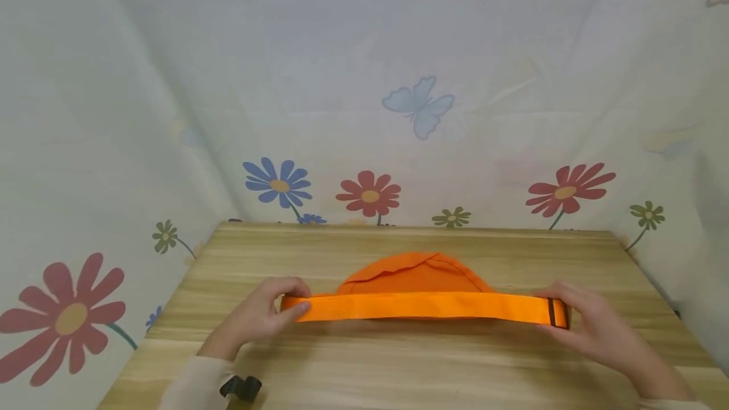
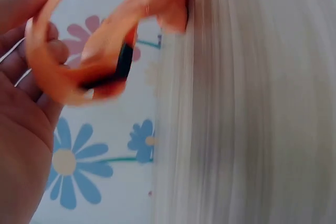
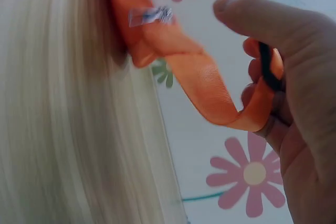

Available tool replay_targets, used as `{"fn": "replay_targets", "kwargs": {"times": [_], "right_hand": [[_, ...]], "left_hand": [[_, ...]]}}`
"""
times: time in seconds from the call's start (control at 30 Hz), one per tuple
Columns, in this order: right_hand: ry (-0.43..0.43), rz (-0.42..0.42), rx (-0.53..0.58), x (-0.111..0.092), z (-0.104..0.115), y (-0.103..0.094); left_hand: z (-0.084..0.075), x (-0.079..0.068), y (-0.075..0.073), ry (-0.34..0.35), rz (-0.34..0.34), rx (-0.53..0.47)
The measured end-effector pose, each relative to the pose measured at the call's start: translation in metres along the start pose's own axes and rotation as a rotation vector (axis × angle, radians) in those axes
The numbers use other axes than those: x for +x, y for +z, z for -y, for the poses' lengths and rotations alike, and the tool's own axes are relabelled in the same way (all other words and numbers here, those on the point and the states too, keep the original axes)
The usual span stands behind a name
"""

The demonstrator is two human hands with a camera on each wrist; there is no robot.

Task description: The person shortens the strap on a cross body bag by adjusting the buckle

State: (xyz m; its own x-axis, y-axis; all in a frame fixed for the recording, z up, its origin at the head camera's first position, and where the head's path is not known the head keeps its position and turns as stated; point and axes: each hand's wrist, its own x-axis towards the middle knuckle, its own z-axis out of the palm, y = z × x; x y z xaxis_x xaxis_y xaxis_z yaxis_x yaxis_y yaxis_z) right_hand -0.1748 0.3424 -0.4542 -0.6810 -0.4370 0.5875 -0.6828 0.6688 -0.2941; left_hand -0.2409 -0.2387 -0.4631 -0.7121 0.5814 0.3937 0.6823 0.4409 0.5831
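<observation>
An orange strap stretches level between both hands above the table, in front of an orange piece of cloth with a rounded top edge. What kind of article they form cannot be told. My left hand pinches the strap's left end between thumb and fingers. At the other end my right hand grips the strap beside a black slider. In the left wrist view the strap curves past the fingers, with a blurred black fitting on it. A small whitish tag shows on the cloth in the right wrist view.
Beneath lies a wood-grain table. A pale curtain-like backdrop printed with flowers and butterflies rises behind and at both sides. Something small and black sits at the left wrist.
</observation>
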Motion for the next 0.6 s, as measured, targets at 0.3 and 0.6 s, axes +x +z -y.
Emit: {"fn": "replay_targets", "kwargs": {"times": [0.3, 0.6], "right_hand": [[0.085, 0.101, -0.135, -0.0076, -0.0029, -0.0052], [0.06, 0.101, -0.134, -0.0067, -0.0032, -0.0056]], "left_hand": [[-0.0001, -0.0031, -0.0071, -0.002, 0.104, 0.148], [-0.0011, -0.0081, -0.0027, -0.017, 0.13, 0.116]]}}
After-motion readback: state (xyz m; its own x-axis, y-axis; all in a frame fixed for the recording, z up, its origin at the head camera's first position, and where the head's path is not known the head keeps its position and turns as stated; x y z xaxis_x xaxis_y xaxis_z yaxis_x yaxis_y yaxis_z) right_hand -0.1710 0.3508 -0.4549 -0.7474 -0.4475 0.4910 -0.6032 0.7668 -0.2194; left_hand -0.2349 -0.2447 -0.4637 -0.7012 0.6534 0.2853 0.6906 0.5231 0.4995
